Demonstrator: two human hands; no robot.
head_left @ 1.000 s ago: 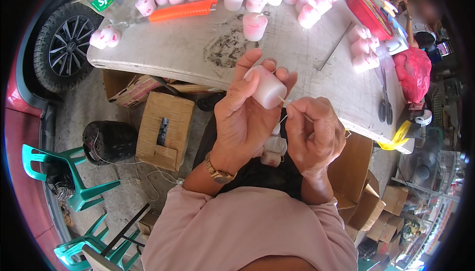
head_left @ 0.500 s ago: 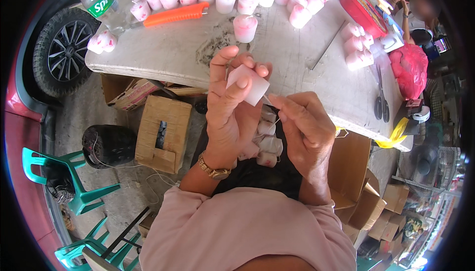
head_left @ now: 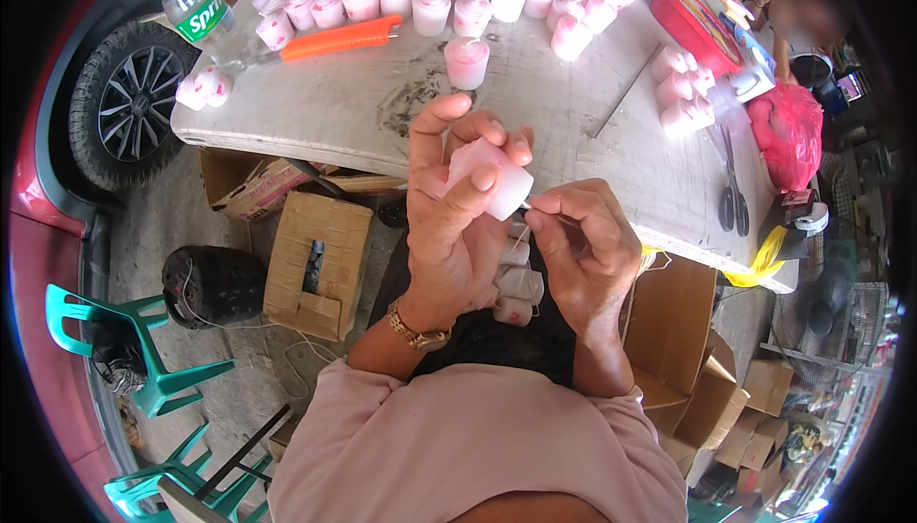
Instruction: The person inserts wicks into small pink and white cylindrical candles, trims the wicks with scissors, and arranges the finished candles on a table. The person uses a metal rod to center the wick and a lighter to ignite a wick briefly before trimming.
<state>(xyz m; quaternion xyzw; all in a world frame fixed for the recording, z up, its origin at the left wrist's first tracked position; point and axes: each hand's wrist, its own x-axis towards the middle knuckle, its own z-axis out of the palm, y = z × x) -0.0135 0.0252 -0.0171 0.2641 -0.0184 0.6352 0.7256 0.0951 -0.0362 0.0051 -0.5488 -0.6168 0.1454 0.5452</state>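
While a pink-and-white votive candle point(head_left: 506, 185) tilts above the lap point(head_left: 506, 349), grasped between thumb and fingers of the left hand point(head_left: 445, 236), the right hand point(head_left: 594, 260) pinches its wick point(head_left: 524, 205), with more candles point(head_left: 521, 284) on the lap below and rows of candles point(head_left: 432, 11) on the white table point(head_left: 573, 170) ahead.

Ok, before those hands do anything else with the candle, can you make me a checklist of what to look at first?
1. Candle held firmly: ok, the left hand has its fingers and thumb around the pink-and-white candle.
2. Wick gripped: ok, the right hand pinches the wick at the candle's end.
3. Candle's other end neat: cannot tell, the left fingers cover it.
4. Scissors clear of both hands: ok, they lie near the table's right end.
5. Bottle capped: ok, its green cap is on.
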